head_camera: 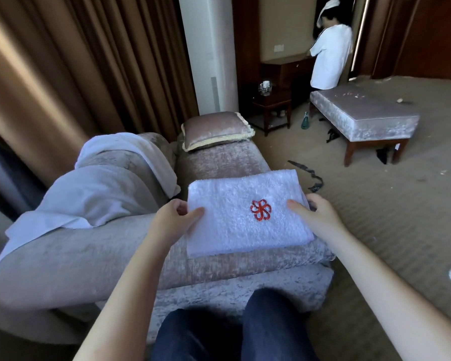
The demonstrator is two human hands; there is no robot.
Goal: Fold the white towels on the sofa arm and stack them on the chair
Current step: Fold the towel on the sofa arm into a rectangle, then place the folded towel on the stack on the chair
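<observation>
Left hand (pixel 175 217) pinches left short edge of folded white towel (pixel 245 230), thumb on top; right hand (pixel 315 212) grips right edge likewise. Towel lies flat on sofa arm (pixel 245 267), long axis hand to hand, red emblem (pixel 260 210) up. Unfolded towels (pixel 89 199) draped just left. Open carpet (pixel 388 217) to right, toward upholstered bench (pixel 362 115).
</observation>
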